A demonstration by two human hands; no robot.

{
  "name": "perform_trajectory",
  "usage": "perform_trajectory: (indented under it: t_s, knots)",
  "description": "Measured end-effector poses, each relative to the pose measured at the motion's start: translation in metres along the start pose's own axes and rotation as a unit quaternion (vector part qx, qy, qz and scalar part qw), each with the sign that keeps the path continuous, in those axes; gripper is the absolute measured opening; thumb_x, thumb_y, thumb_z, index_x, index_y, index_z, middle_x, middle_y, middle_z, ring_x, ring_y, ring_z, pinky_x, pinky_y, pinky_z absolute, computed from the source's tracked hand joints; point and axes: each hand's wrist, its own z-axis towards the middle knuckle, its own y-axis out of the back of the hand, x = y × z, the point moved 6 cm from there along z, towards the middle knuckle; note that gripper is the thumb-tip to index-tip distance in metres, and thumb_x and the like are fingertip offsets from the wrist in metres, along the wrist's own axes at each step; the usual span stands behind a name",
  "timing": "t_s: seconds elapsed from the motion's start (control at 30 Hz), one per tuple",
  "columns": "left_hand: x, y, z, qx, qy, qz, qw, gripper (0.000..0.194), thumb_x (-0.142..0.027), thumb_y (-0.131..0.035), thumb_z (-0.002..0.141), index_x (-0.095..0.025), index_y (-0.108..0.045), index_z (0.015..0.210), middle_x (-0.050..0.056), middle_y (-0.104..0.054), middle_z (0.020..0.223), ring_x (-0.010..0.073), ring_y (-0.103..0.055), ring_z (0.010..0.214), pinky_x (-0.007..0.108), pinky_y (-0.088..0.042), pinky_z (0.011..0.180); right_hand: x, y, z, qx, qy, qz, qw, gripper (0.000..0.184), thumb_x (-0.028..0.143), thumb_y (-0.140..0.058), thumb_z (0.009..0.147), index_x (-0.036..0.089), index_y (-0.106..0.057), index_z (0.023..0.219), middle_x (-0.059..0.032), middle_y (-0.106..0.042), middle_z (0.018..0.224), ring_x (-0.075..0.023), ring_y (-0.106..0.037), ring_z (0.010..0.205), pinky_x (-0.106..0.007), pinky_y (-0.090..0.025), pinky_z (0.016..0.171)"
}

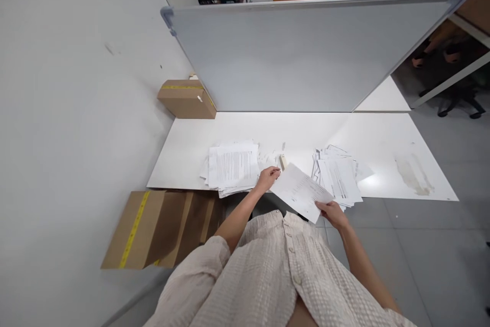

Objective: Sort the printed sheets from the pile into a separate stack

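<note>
evidently gripped a printed sheet (300,190) by its right end in the right hand (332,213), with left hand (269,178) at its left edge, hold unclear, between left stack (234,166) and right stack (340,179).

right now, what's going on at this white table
The person's right hand holds a printed sheet by its near right edge, tilted over the front of the white table. The left hand is at the sheet's other side; whether it touches is unclear. One loose paper stack lies to the left, another stack to the right.
</note>
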Motion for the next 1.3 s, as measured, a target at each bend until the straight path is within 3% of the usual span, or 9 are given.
perform_trajectory:
  t_s: [0.17,0.3,0.6,1.3]
  knots:
    - [0.001,-0.009,0.004,0.018,-0.024,0.163,0.986,0.033,-0.021,-0.037,0.082,-0.018,-0.052,0.111,0.008,-0.059,0.095,0.0174,-0.054,0.087,0.031,-0.040,0.080,-0.045,0.028,-0.016,-0.119,-0.068,0.143,0.980,0.024,0.012,-0.070,0.056,0.017,-0.060,0.078,-0.0006,-0.065,0.067,-0.0112,-0.058,0.050,-0.018,-0.046,0.040]
    - [0.005,-0.022,0.007,0.088,-0.047,0.276,0.956,0.044,-0.016,-0.031,0.083,-0.023,-0.039,0.126,0.009,-0.052,0.105,0.0205,-0.049,0.096,0.032,-0.036,0.082,-0.056,0.020,-0.013,-0.164,-0.065,0.167,0.970,0.021,0.010,-0.068,0.057,0.018,-0.057,0.073,0.0020,-0.063,0.061,-0.0100,-0.055,0.044,-0.018,-0.046,0.037]
    - [0.016,-0.038,0.020,0.138,-0.041,0.349,0.926,0.060,-0.004,-0.032,0.075,-0.031,-0.034,0.128,0.008,-0.048,0.100,0.0218,-0.047,0.092,0.030,-0.035,0.078,-0.055,-0.004,0.012,-0.178,-0.054,0.204,0.961,0.023,0.010,-0.067,0.057,0.018,-0.056,0.076,0.0016,-0.064,0.062,-0.0112,-0.058,0.049,-0.019,-0.049,0.041]
    - [0.018,-0.043,0.020,0.152,0.006,0.415,0.897,0.061,-0.005,-0.034,0.075,-0.036,-0.033,0.127,0.010,-0.047,0.106,0.0253,-0.044,0.095,0.035,-0.032,0.078,-0.045,-0.011,0.014,-0.190,-0.044,0.178,0.965,0.016,0.015,-0.065,0.060,0.019,-0.055,0.072,0.0018,-0.064,0.067,-0.0103,-0.057,0.051,-0.019,-0.049,0.043]
